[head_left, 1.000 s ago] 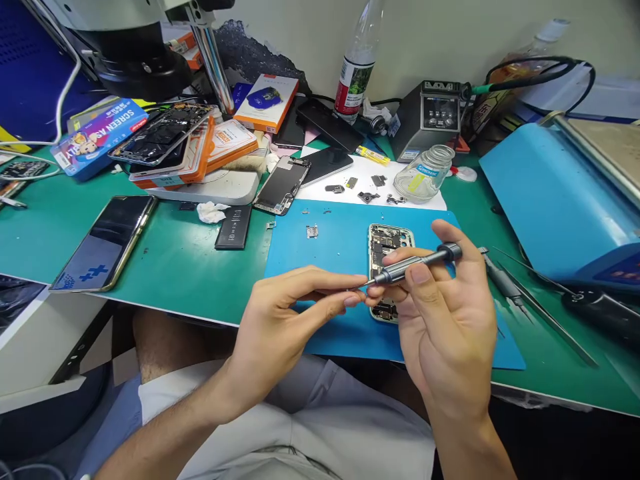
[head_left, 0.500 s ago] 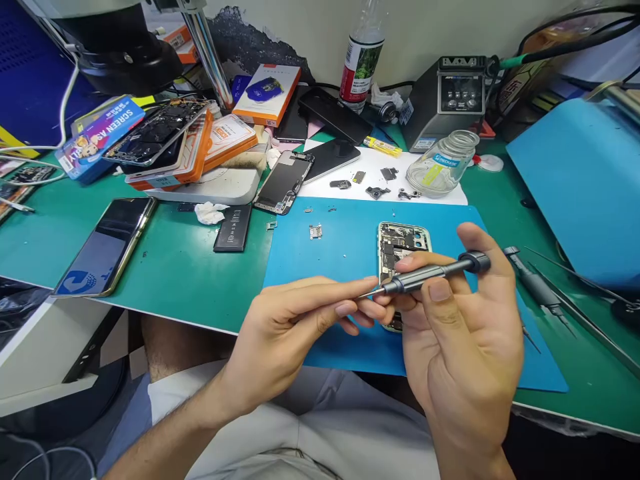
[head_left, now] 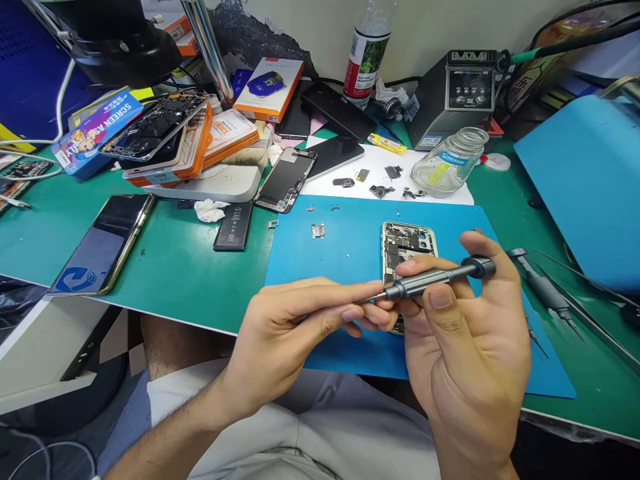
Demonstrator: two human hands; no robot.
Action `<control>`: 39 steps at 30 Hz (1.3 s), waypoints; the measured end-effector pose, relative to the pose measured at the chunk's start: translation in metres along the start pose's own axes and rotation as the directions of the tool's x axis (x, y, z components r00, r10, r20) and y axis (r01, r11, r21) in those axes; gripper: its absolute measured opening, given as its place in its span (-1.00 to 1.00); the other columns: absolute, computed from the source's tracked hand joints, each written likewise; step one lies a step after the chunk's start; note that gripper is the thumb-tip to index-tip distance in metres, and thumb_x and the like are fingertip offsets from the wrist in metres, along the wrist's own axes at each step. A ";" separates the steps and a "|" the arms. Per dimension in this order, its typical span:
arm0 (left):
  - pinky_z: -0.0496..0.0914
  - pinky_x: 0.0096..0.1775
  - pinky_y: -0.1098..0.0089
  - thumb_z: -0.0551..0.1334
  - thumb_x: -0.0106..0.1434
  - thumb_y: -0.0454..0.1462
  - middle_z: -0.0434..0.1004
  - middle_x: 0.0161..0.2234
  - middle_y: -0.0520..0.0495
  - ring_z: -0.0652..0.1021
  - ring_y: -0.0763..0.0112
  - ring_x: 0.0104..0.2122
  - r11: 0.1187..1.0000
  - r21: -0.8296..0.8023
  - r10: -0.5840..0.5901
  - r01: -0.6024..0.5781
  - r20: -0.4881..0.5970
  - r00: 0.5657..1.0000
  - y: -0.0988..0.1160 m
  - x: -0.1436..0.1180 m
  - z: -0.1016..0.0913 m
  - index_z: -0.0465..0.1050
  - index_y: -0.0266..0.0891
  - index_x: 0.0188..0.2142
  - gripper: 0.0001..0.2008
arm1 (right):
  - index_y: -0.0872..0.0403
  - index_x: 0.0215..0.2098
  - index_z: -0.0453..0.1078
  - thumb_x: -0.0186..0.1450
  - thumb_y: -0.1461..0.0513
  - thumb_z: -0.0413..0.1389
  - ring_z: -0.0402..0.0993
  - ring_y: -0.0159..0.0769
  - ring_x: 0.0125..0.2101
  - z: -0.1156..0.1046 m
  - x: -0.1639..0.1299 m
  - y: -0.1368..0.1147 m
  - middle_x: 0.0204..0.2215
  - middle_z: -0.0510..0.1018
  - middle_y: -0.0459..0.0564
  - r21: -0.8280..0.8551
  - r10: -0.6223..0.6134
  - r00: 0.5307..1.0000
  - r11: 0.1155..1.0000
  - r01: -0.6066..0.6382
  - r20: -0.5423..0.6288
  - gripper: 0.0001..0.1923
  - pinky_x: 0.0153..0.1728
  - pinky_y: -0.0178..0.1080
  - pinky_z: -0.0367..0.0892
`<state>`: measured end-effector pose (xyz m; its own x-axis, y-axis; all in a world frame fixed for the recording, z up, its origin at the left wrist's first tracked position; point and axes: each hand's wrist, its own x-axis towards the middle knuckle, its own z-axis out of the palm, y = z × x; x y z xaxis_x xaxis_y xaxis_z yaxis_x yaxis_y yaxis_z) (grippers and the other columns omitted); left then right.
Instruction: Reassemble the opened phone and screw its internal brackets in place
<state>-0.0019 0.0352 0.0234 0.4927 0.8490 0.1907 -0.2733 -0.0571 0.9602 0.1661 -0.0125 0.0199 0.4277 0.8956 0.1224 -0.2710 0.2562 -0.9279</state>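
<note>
Right grip (head_left: 467,340) holds a screwdriver (head_left: 425,283), left grip (head_left: 287,337) pinches its tip; opened phone (head_left: 404,239) partly hidden behind, jar (head_left: 450,167) beyond.

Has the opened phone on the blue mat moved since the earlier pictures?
No: the opened phone keeps its place against the blue mat; the camera view shifted.

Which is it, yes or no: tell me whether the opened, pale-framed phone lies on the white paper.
No: the opened, pale-framed phone lies on the blue mat, partly hidden behind the right hand.
</note>
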 end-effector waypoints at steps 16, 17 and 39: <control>0.48 -0.15 0.37 0.33 0.55 -0.31 0.69 -0.18 -0.02 0.60 0.43 -0.23 0.604 0.753 0.252 -0.261 0.130 0.959 -0.015 -0.009 0.004 0.64 -0.17 -0.05 -0.92 | -0.55 0.24 0.50 0.46 0.28 0.28 0.63 -0.27 -0.12 -0.025 -0.005 -0.010 -0.04 0.59 -0.19 -0.656 -0.532 0.844 0.663 0.359 -0.076 -0.44 -0.15 -0.20 0.66; 0.46 -0.15 0.34 0.32 0.55 -0.33 0.70 -0.17 -0.03 0.59 0.40 -0.23 0.491 0.804 0.281 -0.336 0.218 0.934 -0.018 -0.011 0.005 0.66 -0.18 -0.02 -0.89 | -0.62 0.27 0.45 0.42 0.32 0.31 0.63 -0.25 -0.08 -0.028 -0.007 -0.009 0.06 0.58 -0.23 -0.713 -0.550 0.835 0.590 0.379 -0.011 -0.32 -0.10 -0.17 0.66; 0.39 -0.23 0.16 0.07 0.67 -0.32 0.75 -0.05 -0.02 0.49 0.23 -0.26 0.217 0.874 0.217 -0.434 0.390 0.895 -0.019 -0.011 0.011 0.65 -0.25 0.08 -0.67 | -0.56 0.47 0.27 0.39 0.28 0.32 0.67 -0.02 0.02 -0.036 -0.008 -0.005 0.24 0.50 -0.13 -0.855 -0.402 0.891 0.365 0.369 0.212 -0.17 0.06 0.07 0.74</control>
<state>0.0069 0.0213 0.0050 0.7040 0.5426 0.4582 0.4494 -0.8399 0.3043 0.1950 -0.0342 0.0107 0.3071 0.7716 0.5571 0.7960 0.1127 -0.5948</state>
